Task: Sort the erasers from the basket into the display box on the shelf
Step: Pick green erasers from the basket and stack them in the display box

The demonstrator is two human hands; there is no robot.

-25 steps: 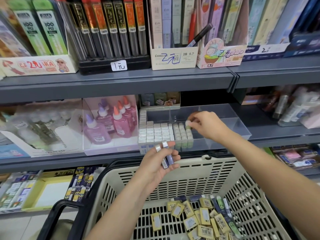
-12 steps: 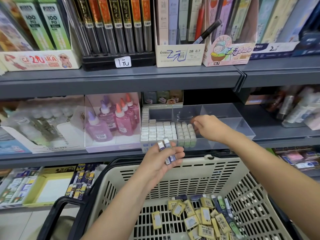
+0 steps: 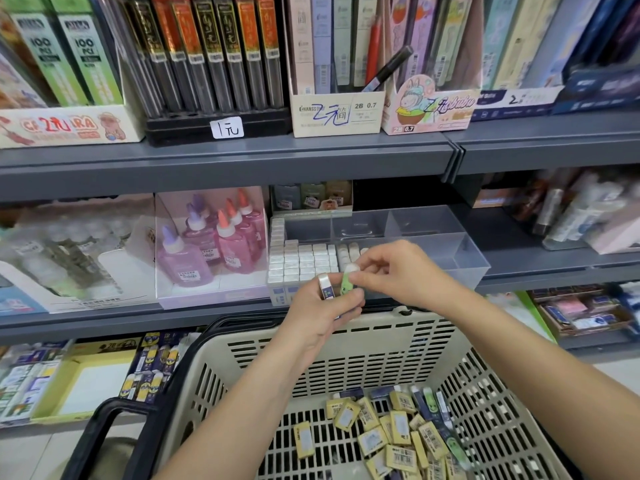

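Two grey shelves (image 3: 225, 168) back the left hand (image 3: 322, 315) and right hand (image 3: 394, 271), both pinching erasers (image 3: 345, 285).

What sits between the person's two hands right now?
A green-sleeved eraser, seen from the head camera: the right hand pinches its white top while the left hand holds its lower end, next to a blue-sleeved eraser.

Beige slotted basket (image 3: 346, 344); yellow-sleeved erasers (image 3: 398, 441); clear display box (image 3: 460, 261); pink glue bottles (image 3: 235, 244).
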